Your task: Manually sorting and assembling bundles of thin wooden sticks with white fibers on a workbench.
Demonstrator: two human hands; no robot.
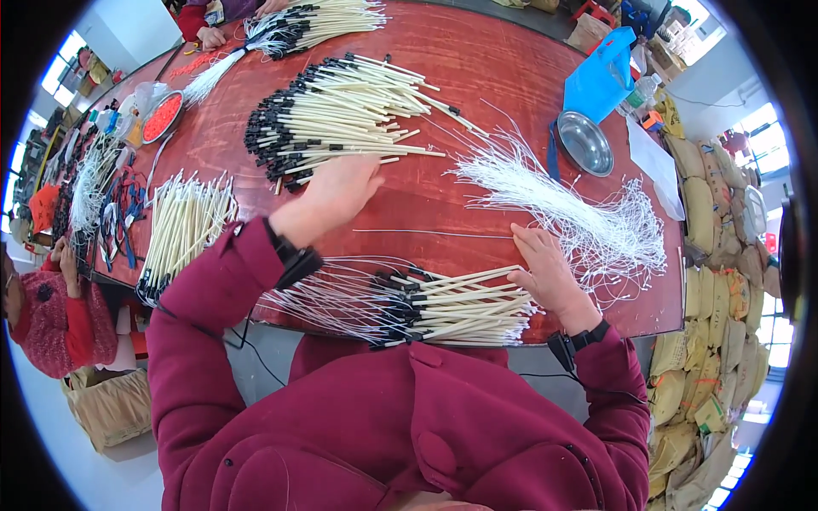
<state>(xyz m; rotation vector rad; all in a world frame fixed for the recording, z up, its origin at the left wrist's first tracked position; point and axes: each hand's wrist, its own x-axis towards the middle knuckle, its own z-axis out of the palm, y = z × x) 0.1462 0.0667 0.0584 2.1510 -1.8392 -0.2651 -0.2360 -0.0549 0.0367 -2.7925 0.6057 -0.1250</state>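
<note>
My left hand (334, 198) is over the near edge of a large pile of cream sticks with black end caps (349, 106). Its thumb and forefinger stand apart, and its other fingers are partly hidden. Across the red table lies a single white cord (434, 232), running to the fingertips of my right hand (550, 274). That hand rests open, fingers stretched, between a loose heap of white cords (588, 226) and a bundle of capped sticks (469, 305). White cords (328, 300) trail leftward from this bundle, close to my body.
Another upright bundle of cream sticks (187, 217) stands at left. A bowl of red bits (163, 117), a metal bowl (584, 143) and a blue jug (599, 77) sit farther back. Other people's hands (210, 37) work at the table edges. Stacked sacks (703, 341) line the right.
</note>
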